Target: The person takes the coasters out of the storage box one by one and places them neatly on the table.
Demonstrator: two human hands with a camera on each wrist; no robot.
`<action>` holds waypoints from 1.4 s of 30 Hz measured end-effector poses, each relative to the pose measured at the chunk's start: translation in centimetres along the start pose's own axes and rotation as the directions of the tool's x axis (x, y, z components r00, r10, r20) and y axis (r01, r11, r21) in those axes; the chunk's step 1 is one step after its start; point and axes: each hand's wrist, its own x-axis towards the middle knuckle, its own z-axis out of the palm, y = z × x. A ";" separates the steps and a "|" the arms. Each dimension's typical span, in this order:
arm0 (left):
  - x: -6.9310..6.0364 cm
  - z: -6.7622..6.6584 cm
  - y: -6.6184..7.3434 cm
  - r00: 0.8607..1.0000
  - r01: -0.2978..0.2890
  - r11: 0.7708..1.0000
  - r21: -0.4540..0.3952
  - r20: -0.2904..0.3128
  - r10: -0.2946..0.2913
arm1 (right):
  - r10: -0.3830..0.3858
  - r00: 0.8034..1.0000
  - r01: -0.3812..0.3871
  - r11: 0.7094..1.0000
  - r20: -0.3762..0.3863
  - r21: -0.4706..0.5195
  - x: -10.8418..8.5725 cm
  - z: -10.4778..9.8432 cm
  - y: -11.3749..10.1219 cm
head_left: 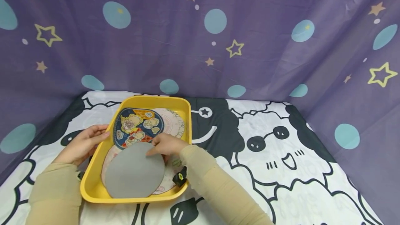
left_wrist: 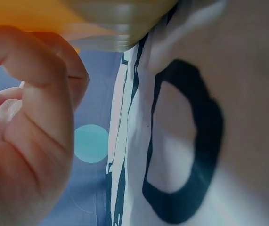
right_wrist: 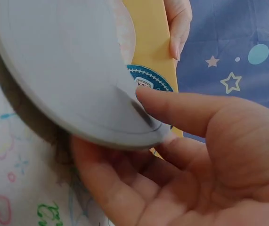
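Observation:
A yellow tray [head_left: 135,200] holds several flat mats. My right hand [head_left: 168,144] pinches the upper right edge of a plain grey round mat [head_left: 134,173], thumb on top and fingers beneath, as the right wrist view [right_wrist: 191,155] shows. This mat is tilted, its near edge low by the tray's front wall. Behind it lies a dark blue mat [head_left: 137,126] with cartoon bears and food, partly covered. Pale printed round mats [head_left: 175,124] lie underneath. At the tray's left rim, my left hand [head_left: 82,145] holds the side; its curled fingers [left_wrist: 44,70] touch the yellow wall.
The tray stands on a white cloth [head_left: 281,190] with black cartoon sheep outlines. A purple curtain [head_left: 162,44] with stars and blue spots hangs behind and at both sides. A black wrist strap [head_left: 180,177] is on the right wrist, above the tray's right side.

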 end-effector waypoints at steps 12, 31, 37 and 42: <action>-0.4 -0.4 -0.1 1.000 0.024 1.000 0.012 -0.015 -0.024 | 0.003 0.988 -0.038 0.972 0.151 0.231 0.0 -0.1 0.5; 0.0 -0.3 0.1 1.000 0.009 1.000 0.001 0.002 -0.009 | -0.079 0.990 0.022 0.907 0.118 0.421 -0.5 -1.1 -0.1; 0.1 -0.2 -0.1 1.000 -0.004 1.000 -0.007 0.007 0.004 | -0.103 0.993 0.062 0.874 0.059 0.483 -0.8 -1.4 -0.4; 0.1 0.0 -0.1 1.000 -0.015 1.000 -0.013 0.006 0.015 | -0.129 0.991 0.099 0.845 0.021 0.526 -1.2 -1.7 -0.5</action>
